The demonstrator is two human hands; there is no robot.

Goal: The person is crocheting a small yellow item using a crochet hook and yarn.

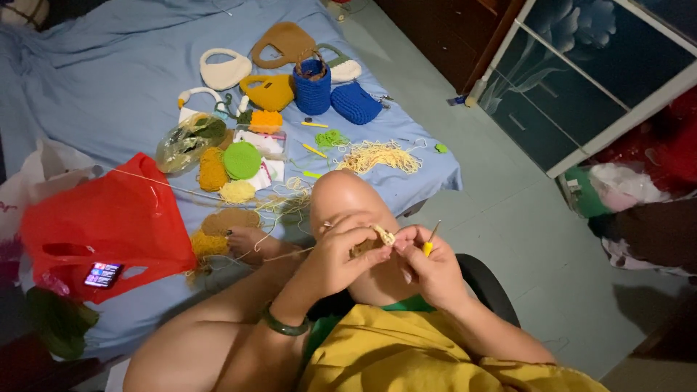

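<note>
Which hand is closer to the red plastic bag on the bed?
Left. The left hand works the yarn piece over the knee, on the side toward the red plastic bag. The right hand, holding the crochet hook, is farther away.

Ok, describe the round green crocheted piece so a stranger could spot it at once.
Start at the blue bedsheet and find the red plastic bag on its left side. To the right of the bag lies a cluster of yarn pieces; the green disc sits there between mustard and white yarn, the only flat, bright green circle.

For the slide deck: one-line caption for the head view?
Left hand pinches crochet piece, right hand holds yellow-handled hook, above blue bedsheet.
</note>
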